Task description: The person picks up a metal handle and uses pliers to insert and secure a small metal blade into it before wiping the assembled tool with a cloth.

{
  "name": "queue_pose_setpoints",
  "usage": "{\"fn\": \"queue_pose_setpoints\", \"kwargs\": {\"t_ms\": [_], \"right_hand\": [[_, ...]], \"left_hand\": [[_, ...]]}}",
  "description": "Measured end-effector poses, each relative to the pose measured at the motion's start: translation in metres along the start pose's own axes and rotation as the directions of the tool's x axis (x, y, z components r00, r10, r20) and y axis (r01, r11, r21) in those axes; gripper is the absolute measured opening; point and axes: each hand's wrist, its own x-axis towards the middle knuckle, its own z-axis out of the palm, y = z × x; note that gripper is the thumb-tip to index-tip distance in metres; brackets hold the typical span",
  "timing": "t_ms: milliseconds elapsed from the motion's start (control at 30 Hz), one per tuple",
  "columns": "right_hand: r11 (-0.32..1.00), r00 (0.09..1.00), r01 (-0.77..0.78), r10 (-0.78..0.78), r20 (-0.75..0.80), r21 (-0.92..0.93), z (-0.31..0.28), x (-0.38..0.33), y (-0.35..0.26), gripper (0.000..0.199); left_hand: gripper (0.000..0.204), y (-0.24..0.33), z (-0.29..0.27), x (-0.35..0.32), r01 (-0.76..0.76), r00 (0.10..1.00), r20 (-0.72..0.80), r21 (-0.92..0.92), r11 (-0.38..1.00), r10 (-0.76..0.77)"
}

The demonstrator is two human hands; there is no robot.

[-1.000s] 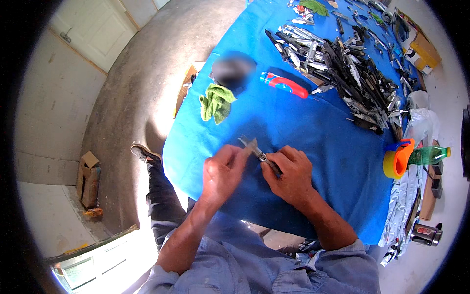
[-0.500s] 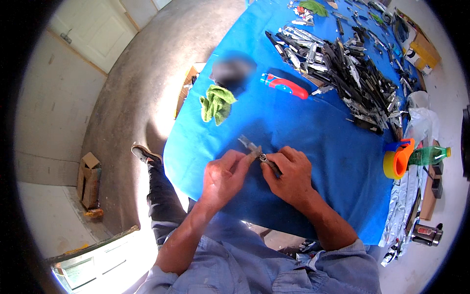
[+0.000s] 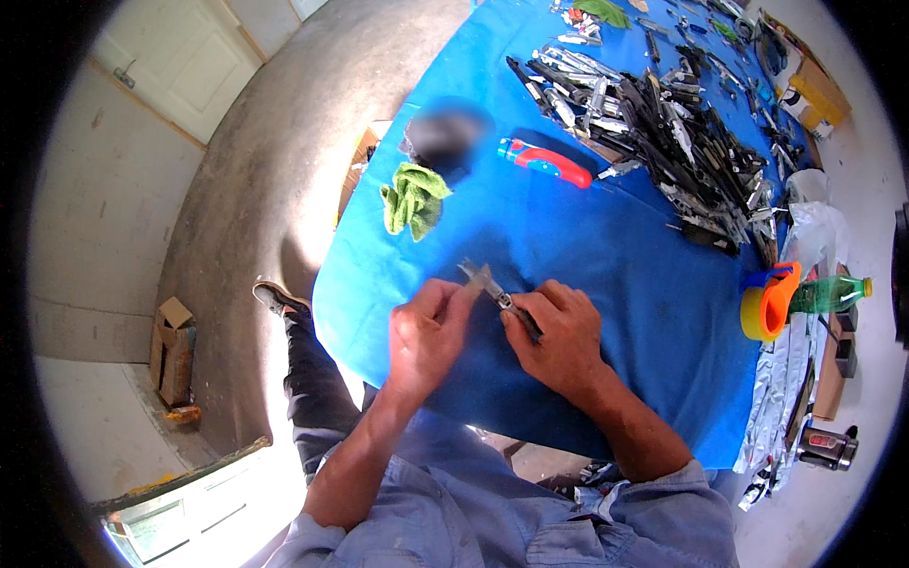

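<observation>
My right hand (image 3: 559, 331) is closed around a slim silver-and-dark tool (image 3: 509, 305), whose exact kind I cannot make out. Its metal end points up and left, away from me. My left hand (image 3: 431, 327) is closed in a pinch on a small beige strip (image 3: 481, 278), which lies against the tool's metal end. Whether the strip is cloth or tape is unclear. Both hands are just above the blue-covered table (image 3: 625, 379), close to its near edge. Beyond them rests a red utility knife-like tool (image 3: 549, 163) with blue parts.
A large heap of black and silver tool parts (image 3: 663, 133) covers the far right. A green cloth (image 3: 413, 199) lies at left beside a blurred dark object (image 3: 445, 134). On the right are an orange-and-yellow tape roll (image 3: 769, 308), a green bottle (image 3: 828, 295) and a dark mug (image 3: 828, 448).
My left hand has shifted slightly left, and the beige strip has moved toward the tool's far metal end. More of the tool's middle now shows. The right hand has barely moved.
</observation>
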Motion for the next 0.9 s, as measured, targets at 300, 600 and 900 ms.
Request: {"fn": "queue_pose_setpoints", "kwargs": {"t_ms": [300,600,900], "right_hand": [[1.000,1.000,-0.010,0.010,0.011,-0.029,0.0002,-0.0012,-0.0009,0.014],[0.999,0.999,-0.010,0.011,0.030,-0.031,-0.0010,-0.0010,-0.0022,0.014],[1.000,1.000,-0.002,0.003,0.007,-0.020,0.0005,-0.0015,-0.0010,0.014]], "left_hand": [[0.012,-0.0035,0.0015,-0.0011,-0.013,1.000,0.015,-0.045,0.999,0.014],[0.014,-0.0005,-0.0002,0.0005,0.014,1.000,0.027,-0.019,1.000,-0.014],[0.012,-0.0025,0.0022,0.0013,-0.020,1.000,0.023,-0.061,0.998,0.021]]}}
